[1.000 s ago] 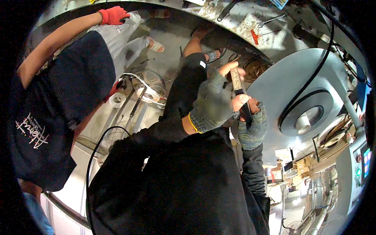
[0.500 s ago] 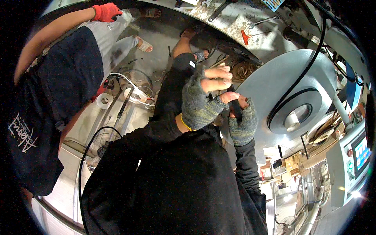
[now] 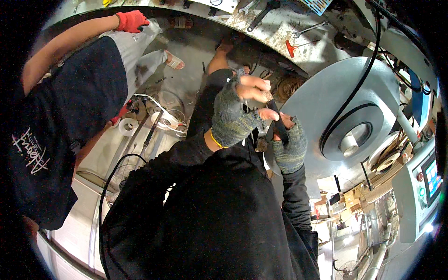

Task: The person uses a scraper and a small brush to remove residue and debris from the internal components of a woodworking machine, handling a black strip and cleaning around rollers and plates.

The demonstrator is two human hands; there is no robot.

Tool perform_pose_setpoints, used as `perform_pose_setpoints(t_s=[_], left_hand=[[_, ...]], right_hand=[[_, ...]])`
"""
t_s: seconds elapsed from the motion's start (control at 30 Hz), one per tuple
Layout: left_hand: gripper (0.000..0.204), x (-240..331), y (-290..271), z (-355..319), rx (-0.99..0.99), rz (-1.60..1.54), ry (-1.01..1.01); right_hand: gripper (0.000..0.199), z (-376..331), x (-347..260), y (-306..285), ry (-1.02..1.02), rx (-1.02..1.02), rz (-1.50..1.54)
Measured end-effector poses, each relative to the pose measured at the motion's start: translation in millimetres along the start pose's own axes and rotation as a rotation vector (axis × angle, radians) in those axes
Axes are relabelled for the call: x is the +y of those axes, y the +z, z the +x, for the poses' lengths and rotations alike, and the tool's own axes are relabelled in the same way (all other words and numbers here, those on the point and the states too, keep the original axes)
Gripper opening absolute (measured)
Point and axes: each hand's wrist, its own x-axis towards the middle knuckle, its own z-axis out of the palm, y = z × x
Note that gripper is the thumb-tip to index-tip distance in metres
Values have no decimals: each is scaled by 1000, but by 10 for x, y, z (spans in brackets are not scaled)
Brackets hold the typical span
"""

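In front of my chest, both hands wear grey-green knitted fingerless gloves. A narrow black strip [image 3: 274,109] runs slantwise between them. My left hand [image 3: 238,109] is closed on its upper part, with fingertips at the top and the thumb laid against it. Lower down and to the right, my right hand [image 3: 290,145] is closed round the strip, thumb near the left thumb. The strip's far end is hidden behind my fingers. A large grey disc-shaped reel [image 3: 317,100] stands right beside my right hand, carrying a black roll [image 3: 329,138] round its hub.
On the left stands a co-worker in a dark shirt [image 3: 88,98] with red gloves [image 3: 131,21]. A worktop [image 3: 275,35] at the far side bears wrenches and a red-handled tool [image 3: 290,48]. A control panel [image 3: 417,196] is at right, a fan [image 3: 122,175] at left.
My left hand has shifted slightly left and down, and its fingers and thumb have moved a little. The right hand stays nearly in place. The co-worker has shifted slightly right in the view.
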Motion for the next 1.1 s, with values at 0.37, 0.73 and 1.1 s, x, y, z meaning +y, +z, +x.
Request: perform_pose_setpoints(t_s=[0.37, 0.73, 1.1], left_hand=[[55, -6, -108, 131, -321, 164, 8], [43, 88, -100, 51, -251, 80, 102], [58, 496, -398, 206, -456, 344, 305]], right_hand=[[43, 16, -81, -136, 39, -103, 47], [34, -108, -217, -173, -81, 16, 28], [41, -149, -287, -314, 51, -133, 115]])
